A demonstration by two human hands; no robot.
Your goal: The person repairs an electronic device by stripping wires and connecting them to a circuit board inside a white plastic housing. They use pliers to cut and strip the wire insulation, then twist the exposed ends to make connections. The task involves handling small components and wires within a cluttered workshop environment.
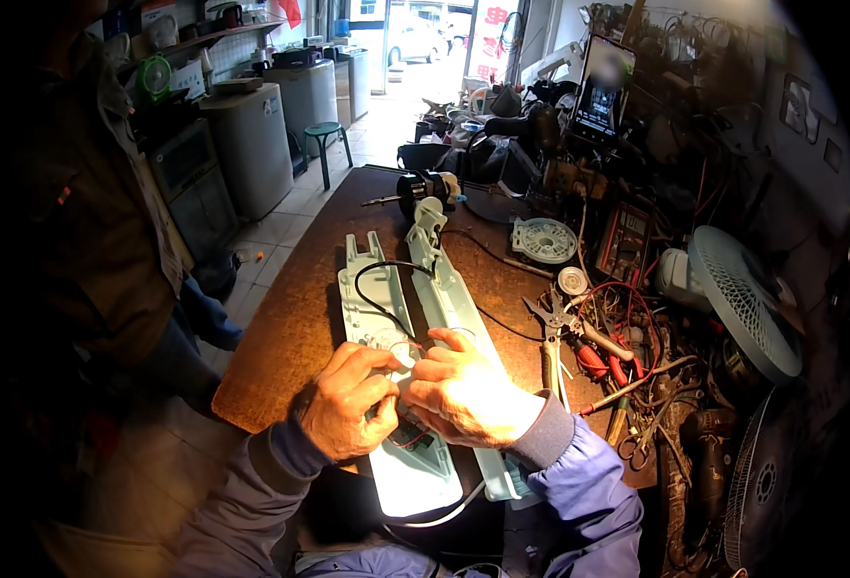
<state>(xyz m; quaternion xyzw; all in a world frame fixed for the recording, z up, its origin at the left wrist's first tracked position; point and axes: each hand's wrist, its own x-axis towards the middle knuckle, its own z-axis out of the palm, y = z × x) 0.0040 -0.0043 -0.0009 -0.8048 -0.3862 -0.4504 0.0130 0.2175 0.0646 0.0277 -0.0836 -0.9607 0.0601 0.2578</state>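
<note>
The work seems to be partway through, with the appliance opened up. Its pale green housing lies on the wooden counter (285, 318) as two long pieces side by side: the left housing piece (386, 289) sits under the fingers, and the right housing piece (452, 301) runs along beside it. A bare motor (430, 188) with a protruding shaft rests by the far end of the right piece, outside any cover. A black cable (359, 279) arches between the two pieces, and a dark part (432, 455) shows inside the left one, just below the hands. Opening the housing looks done; the inner work and the joining of the two pieces appear to be left.

The left hand (350, 403) is half closed, thumb and fingers bent inward over the middle of the left piece. The right hand (465, 393) is curled as well, its back turned up and its fingertips near those of the left. Both seem set for fine pinching, but the fingers hide whatever is between them, so what they grip cannot be told. Pliers (554, 318) lie to the right, apart from both hands.
</note>
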